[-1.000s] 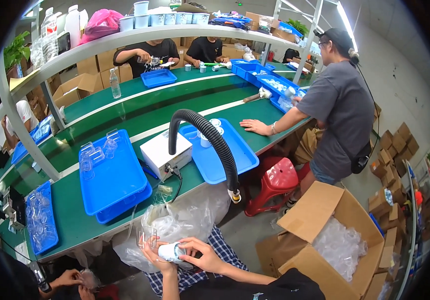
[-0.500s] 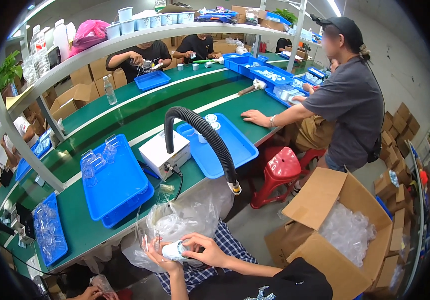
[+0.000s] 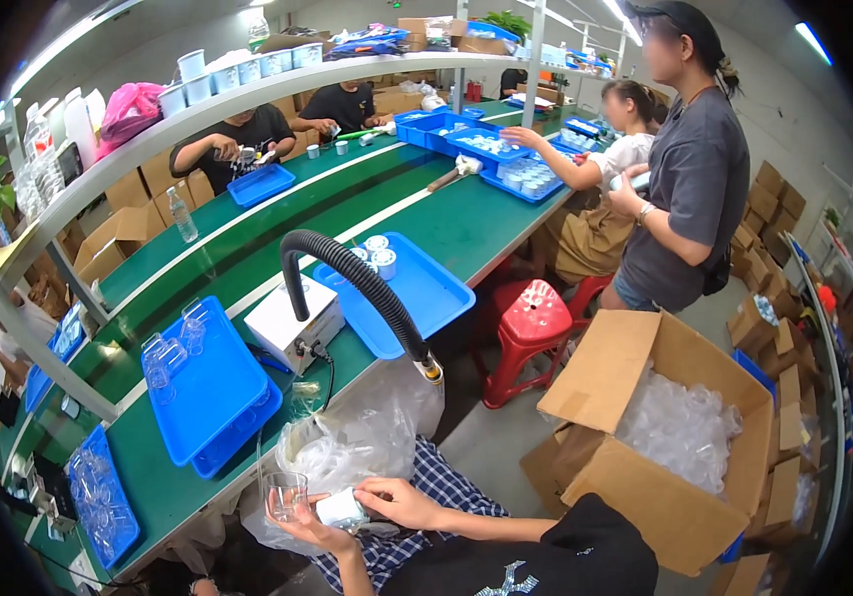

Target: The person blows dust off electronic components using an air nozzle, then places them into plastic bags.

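Observation:
In my left hand (image 3: 315,528) is a clear plastic cup (image 3: 285,493), its fingers curled round the underside. My right hand (image 3: 402,502) grips a small white cylinder (image 3: 341,509) with a faint printed pattern, lying on its side. The cylinder's far end is close to the cup and the left fingers; whether they touch I cannot tell. Both hands are above my lap, where a blue checked cloth (image 3: 446,472) lies. Just beyond them is a clear plastic bag (image 3: 347,432) at the table's edge.
Several clear cups lie on a blue tray (image 3: 203,397) and on another tray (image 3: 104,497). White round pieces (image 3: 377,256) stand on a third tray (image 3: 426,298). A black flexible hose (image 3: 362,278) arches over a white box (image 3: 292,323). An open carton (image 3: 605,487) stands at right; co-workers are beyond.
The view has shifted, with the table scene moving left. The standing co-worker has straightened and lifted a hand off the table. A seated co-worker now shows, reaching to the blue trays. My hands keep their holds.

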`<state>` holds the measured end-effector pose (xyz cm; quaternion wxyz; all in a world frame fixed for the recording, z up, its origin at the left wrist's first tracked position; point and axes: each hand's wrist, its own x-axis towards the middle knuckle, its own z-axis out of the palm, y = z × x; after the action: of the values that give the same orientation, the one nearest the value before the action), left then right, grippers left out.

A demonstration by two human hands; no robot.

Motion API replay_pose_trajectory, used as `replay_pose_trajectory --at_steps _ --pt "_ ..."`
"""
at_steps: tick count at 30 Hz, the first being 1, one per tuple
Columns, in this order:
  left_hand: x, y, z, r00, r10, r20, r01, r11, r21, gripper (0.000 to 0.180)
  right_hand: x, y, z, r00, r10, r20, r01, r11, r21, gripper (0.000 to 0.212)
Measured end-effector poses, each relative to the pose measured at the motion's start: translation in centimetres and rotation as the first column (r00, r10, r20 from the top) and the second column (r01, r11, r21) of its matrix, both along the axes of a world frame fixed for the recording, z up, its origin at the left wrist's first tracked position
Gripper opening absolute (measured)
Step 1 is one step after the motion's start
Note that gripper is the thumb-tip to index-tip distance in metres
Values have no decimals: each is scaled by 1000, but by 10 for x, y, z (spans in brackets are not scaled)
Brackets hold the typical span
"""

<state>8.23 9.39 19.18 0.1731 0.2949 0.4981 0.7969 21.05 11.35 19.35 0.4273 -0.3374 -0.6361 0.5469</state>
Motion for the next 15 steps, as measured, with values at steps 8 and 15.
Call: replay_pose_trajectory --at_steps 8,15 --pt "-4 -1 -4 994 39 -104 -40 999 -2 56 0 0 -16 953 245 -180 -300 855 -423 33" --pt "-7 -2 -5 998 60 -30 -60 998 15 58 3 -2 -12 907 361 -218 -417 847 -330 23"
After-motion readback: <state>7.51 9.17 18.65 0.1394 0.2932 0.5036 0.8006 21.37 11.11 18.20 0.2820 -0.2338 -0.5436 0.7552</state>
